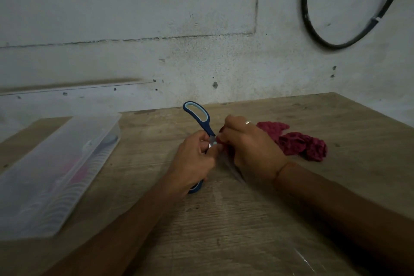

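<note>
Head view: the left hand (pixel 195 157) curls round blue-handled scissors (pixel 198 116) near the pivot. One handle loop rises beyond the grip, the other is mostly hidden under the palm, and the blades barely show between the hands. Just right of that grip the right hand (pixel 248 143) pinches a dark red crocheted piece (pixel 300 141); its held end is hidden by fingers and the rest trails rightward on the wooden table (pixel 224 219).
</note>
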